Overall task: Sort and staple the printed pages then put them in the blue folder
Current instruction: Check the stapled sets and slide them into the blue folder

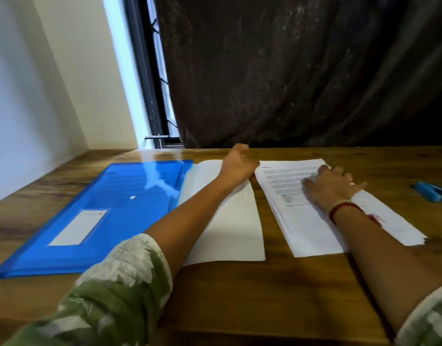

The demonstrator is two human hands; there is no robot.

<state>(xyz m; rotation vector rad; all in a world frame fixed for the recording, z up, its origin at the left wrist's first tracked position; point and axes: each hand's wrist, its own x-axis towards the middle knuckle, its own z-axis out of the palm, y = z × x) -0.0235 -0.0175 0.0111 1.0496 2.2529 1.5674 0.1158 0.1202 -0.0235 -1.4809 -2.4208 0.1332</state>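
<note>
Our right hand (332, 186) presses flat on the printed stack (287, 193); our left hand (236, 164) is over the blank-faced pile (229, 226) beside the blue folder (110, 208), grip too blurred to tell. A careless sweep could mix the 2 piles

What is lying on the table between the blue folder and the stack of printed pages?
In the head view, a blank white sheet lies there, beside the blue folder; a strip of bare table separates it from the printed pages.
</note>
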